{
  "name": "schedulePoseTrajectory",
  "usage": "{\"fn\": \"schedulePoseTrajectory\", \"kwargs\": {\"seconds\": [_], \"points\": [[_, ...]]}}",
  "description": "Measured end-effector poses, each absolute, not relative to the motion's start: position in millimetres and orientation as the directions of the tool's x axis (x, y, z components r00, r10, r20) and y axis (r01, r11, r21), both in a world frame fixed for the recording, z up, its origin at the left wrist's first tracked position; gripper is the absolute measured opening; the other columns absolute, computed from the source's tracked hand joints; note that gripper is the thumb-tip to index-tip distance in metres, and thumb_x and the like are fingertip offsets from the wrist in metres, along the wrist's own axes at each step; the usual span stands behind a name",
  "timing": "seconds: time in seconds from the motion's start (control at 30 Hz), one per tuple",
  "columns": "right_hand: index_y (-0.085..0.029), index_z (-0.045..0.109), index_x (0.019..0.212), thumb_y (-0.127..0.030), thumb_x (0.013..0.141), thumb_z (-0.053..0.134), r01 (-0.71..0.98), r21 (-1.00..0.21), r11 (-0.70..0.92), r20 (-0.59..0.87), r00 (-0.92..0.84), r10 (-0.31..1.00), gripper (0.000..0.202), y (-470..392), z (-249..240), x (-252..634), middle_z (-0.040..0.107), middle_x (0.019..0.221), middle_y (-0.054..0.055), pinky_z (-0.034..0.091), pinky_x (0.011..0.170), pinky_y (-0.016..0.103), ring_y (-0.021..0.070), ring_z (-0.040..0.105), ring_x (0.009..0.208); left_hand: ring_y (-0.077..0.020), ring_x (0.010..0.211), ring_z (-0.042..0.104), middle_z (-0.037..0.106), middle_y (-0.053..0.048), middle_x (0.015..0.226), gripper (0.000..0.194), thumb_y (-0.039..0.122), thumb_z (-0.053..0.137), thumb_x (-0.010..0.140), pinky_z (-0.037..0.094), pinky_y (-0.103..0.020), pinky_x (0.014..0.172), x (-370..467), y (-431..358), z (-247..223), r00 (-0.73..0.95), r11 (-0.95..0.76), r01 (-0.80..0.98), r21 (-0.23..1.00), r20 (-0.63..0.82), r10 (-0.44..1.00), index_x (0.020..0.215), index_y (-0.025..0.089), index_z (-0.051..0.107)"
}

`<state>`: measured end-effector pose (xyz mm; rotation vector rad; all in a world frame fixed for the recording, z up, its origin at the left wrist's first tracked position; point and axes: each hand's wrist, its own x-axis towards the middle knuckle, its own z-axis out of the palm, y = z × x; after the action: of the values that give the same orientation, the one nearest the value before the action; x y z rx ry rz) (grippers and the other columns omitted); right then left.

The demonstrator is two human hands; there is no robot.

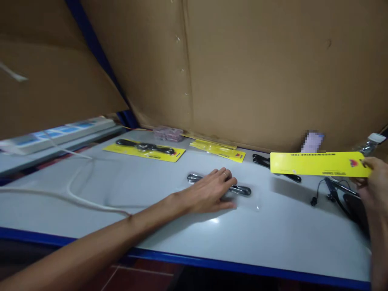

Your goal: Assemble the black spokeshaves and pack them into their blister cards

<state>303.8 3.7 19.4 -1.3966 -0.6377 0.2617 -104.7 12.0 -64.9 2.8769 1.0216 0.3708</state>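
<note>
My left hand (pixel 212 192) lies over the middle of a black spokeshave (pixel 242 190) in a clear plastic blister (pixel 256 204) on the table. Its fingers bend over the tool, with the thumb apart on the near side; the tool's centre is hidden. At the right, my right hand (pixel 377 173) pinches the end of a yellow backing card (pixel 317 165), raised above the table with its print upside down. Behind that card lies a loose black spokeshave (pixel 260 160), partly covered from view. A packed spokeshave on a yellow card (pixel 178 155) lies at the back left.
More yellow cards (pixel 222 151) and small reddish packs (pixel 168 133) lie by the cardboard wall (pixel 242 72). Black earphones (pixel 314 201), a blurred-out upright item (pixel 312 141) and a clear bottle (pixel 371 143) are at right. White cables (pixel 91 206) cross the left side near a power strip (pixel 60 131).
</note>
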Motion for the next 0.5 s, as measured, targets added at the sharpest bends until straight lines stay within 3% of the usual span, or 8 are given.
{"fn": "schedulePoseTrajectory", "kwargs": {"seconds": [0.1,0.17,0.27,0.37,0.5], "points": [[-0.020,0.054,0.060,-0.010,0.069,0.056,0.065,-0.928,0.368,0.278,0.776,0.566,0.014,4.5,16.8,302.7,0.062,0.073,0.006,0.023,0.041,0.024,0.0121,0.054,0.053,-0.0291,0.101,0.055,0.058,-0.011,0.110,0.046,0.057,0.069,0.086,0.049,-0.044,0.086,-98.2,8.1,-62.0,0.747,-0.769,0.629,0.117,0.184,0.639,0.106,0.019,0.056],[-0.021,0.055,0.061,-0.010,0.069,0.056,0.004,-0.916,0.402,0.274,0.738,0.617,0.014,7.9,9.3,295.3,0.063,0.075,0.007,0.025,0.039,0.024,0.0132,0.056,0.055,-0.0286,0.099,0.057,0.059,-0.012,0.111,0.047,0.057,0.071,0.084,0.050,-0.043,0.085,-96.9,7.4,-60.6,0.734,-0.755,0.648,0.100,0.180,0.655,0.105,0.018,0.054],[-0.020,0.058,0.064,-0.011,0.071,0.060,-0.061,-0.931,0.360,0.232,0.661,0.713,0.011,12.7,-5.4,279.2,0.064,0.075,0.008,0.031,0.038,0.023,0.0122,0.054,0.052,-0.0282,0.098,0.061,0.060,-0.014,0.120,0.047,0.054,0.068,0.088,0.052,-0.045,0.087,-101.0,6.1,-57.7,0.739,-0.759,0.649,0.044,0.199,0.643,0.112,0.017,0.052],[-0.019,0.061,0.072,-0.015,0.077,0.062,-0.090,-0.958,0.273,0.170,0.589,0.790,0.007,14.8,-17.8,263.7,0.068,0.083,0.010,0.039,0.039,0.022,0.0120,0.053,0.053,-0.0313,0.112,0.060,0.057,-0.016,0.131,0.049,0.058,0.060,0.093,0.050,-0.049,0.095,-110.1,5.8,-53.3,0.750,-0.776,0.629,-0.051,0.300,0.589,0.121,0.018,0.051],[-0.019,0.059,0.079,-0.016,0.082,0.059,-0.130,-0.969,0.210,0.096,0.584,0.806,0.004,16.6,-26.4,251.9,0.069,0.087,0.008,0.045,0.041,0.020,0.0122,0.057,0.054,-0.0335,0.123,0.055,0.057,-0.018,0.135,0.054,0.061,0.051,0.097,0.045,-0.053,0.103,-126.3,27.9,-41.9,0.736,-0.741,0.647,-0.180,0.404,0.543,0.131,0.019,0.050]]}}
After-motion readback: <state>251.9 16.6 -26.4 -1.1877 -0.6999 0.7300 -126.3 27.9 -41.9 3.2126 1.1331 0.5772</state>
